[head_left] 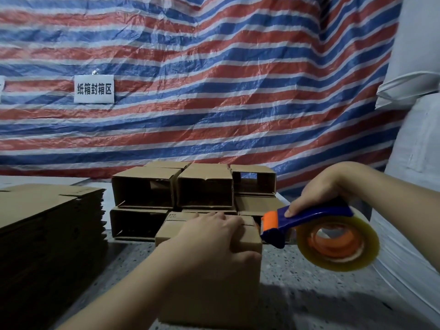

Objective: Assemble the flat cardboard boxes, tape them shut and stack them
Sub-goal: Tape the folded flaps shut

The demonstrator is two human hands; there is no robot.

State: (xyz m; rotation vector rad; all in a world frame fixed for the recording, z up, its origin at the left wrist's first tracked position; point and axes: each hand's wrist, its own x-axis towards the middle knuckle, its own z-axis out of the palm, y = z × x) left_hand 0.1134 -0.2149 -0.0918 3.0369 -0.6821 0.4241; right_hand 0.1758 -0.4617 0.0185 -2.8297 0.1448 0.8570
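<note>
Box: brown cardboard, upright, top flaps folded down, seam along the top; nearest the viewer on speckled tabletop; one.
Left hand: laid over box top, fingers spread flat across the flaps, thumb down the near face; pressing, not curled.
Right hand: fingers wrapped round handle of tape gun; blue body, orange blade guard, nose at box's right top edge; one roll of clear tape on orange hub.
Open boxes: stacked behind in two tiers, mouths toward viewer; at least five visible, full count uncertain.
Flat boxes: one pile, left.
Striped tarp behind; one white sign on it.
</note>
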